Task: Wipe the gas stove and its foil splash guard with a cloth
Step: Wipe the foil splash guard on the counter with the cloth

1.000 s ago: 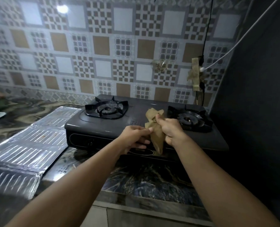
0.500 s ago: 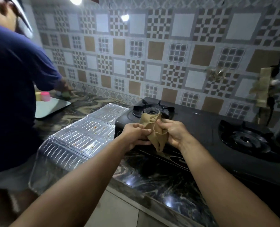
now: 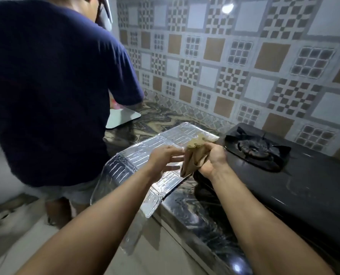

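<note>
Centre of frame, cloth [image 3: 195, 157]: brown, bunched, above the foil's right edge.
Right hand [image 3: 212, 158]: clenched around the cloth.
Left hand [image 3: 163, 159]: fingers loosely spread, fingertips at the cloth.
Foil guard [image 3: 137, 161]: flat on the desk [image 3: 195, 213], overhanging its front edge.
Stove [image 3: 296, 175]: right of frame, black.

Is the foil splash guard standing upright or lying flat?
Lying flat. The foil splash guard rests on the counter beside the stove, one end overhanging the edge.
</note>
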Motion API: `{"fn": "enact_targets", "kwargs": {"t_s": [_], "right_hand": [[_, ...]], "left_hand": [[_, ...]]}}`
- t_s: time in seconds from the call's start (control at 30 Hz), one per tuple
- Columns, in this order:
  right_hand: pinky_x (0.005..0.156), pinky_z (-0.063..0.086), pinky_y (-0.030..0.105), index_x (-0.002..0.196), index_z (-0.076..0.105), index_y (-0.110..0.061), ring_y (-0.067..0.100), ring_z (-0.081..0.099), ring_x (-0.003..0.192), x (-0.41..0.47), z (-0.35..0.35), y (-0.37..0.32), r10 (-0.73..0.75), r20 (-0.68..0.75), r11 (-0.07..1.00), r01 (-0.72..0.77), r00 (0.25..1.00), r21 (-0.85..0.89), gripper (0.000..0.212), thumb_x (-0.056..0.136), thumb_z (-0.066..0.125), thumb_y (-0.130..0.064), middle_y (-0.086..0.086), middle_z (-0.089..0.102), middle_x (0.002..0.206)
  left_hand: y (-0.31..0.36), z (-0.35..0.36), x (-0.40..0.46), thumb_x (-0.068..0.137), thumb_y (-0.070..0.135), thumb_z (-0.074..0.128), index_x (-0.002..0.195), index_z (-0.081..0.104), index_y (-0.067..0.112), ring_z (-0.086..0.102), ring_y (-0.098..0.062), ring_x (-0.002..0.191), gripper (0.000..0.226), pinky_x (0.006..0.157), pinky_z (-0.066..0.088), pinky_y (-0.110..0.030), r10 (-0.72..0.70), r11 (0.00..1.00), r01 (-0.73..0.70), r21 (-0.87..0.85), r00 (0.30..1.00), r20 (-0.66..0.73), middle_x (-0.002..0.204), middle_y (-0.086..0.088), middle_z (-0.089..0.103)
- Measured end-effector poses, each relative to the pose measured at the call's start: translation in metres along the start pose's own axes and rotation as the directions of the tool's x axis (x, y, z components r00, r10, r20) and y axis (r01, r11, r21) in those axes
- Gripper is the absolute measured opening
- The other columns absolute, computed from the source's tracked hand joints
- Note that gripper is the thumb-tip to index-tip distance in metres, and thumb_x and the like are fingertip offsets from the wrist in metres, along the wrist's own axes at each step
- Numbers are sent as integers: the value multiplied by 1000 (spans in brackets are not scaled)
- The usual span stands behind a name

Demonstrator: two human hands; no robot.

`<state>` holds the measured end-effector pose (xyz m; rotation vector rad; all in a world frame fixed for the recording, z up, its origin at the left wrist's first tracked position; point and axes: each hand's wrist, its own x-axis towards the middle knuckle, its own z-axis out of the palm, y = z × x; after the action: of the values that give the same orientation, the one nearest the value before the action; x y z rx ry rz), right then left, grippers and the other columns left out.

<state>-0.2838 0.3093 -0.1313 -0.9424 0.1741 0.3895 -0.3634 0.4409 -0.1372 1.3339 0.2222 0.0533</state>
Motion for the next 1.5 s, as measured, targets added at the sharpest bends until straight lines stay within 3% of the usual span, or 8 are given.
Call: {"fn": "enact_targets", "kwargs": {"t_s": [0.2, 0.37, 0.6, 0.77, 0.97, 1.17, 1.37, 1.5], "right_hand": [[70, 49, 32, 83, 60, -6, 24, 59, 70, 49, 31, 54, -28, -51, 945, 9, 998, -327, 8, 85, 58, 2, 13, 61, 79], [61, 46, 25, 103, 63, -7, 24, 59, 81, 79, 53, 107, -225, 133, 448, 224, 965, -866, 19, 86, 55, -2, 8, 63, 90], [75, 49, 37, 117, 58, -27, 22, 57, 83, 98, 67, 164, 5, 367, -45, 367, 930, -929, 35, 89, 52, -8, 0, 61, 93], [73, 35, 29, 113, 59, -34, 12, 50, 75, 102, 63, 195, 89, 415, -293, 422, 906, -858, 31, 94, 48, -12, -5, 63, 95], [73, 33, 29, 116, 62, -24, 7, 43, 70, 102, 58, 206, 3, 533, -214, 521, 846, -826, 26, 96, 48, -13, -7, 52, 85], [66, 49, 36, 120, 59, -30, 19, 57, 74, 122, 56, 224, -157, 320, -85, 310, 934, -947, 39, 96, 42, -5, 4, 63, 89], [55, 30, 20, 117, 62, -23, 18, 55, 77, 133, 60, 222, -336, 218, 109, 267, 916, -957, 41, 91, 41, 1, 1, 62, 86], [67, 35, 31, 105, 64, -26, 24, 51, 79, 144, 67, 213, -413, 162, 152, 243, 896, -958, 43, 81, 43, 3, -1, 59, 80]], "left_hand": [[-52, -122, 38, 84, 6, 51, 78, 63, 9, 56, -20, 64, 14, 59, 43, -25, -181, 971, 238, 36, 822, -540, 83, -12, 63], [-112, -207, 41, 75, 13, 56, 94, 63, 1, 64, -36, 100, 23, 85, 53, -32, -267, 897, 441, 14, 567, -779, 114, -18, 66], [-239, -313, 66, 61, 22, 59, 109, 66, -1, 68, -31, 78, 53, 61, 54, -31, -485, 786, 608, -114, 491, -723, 93, -14, 69], [-235, -308, 49, 80, 36, 59, 115, 63, 6, 64, -31, 97, 45, 85, 55, -39, -575, 758, 616, -215, 477, -665, 111, -14, 67], [-190, -276, 17, 93, 16, 49, 68, 45, 12, 35, -17, 61, 26, 55, 28, -27, -671, 724, 558, -406, 433, -602, 70, -5, 41], [-194, -291, 13, 93, 20, 51, 93, 56, 14, 55, -25, 77, 8, 86, 47, -48, -725, 686, 437, -582, 478, -496, 87, -10, 55], [-211, -305, 8, 78, 32, 68, 135, 45, 10, 49, -33, 114, 65, 85, 43, -46, -767, 638, 545, -544, 391, -509, 129, -13, 49], [-223, -294, 14, 93, 21, 58, 117, 54, 6, 57, -26, 84, 28, 80, 48, -43, -750, 660, 482, -576, 461, -474, 92, -10, 57]]}}
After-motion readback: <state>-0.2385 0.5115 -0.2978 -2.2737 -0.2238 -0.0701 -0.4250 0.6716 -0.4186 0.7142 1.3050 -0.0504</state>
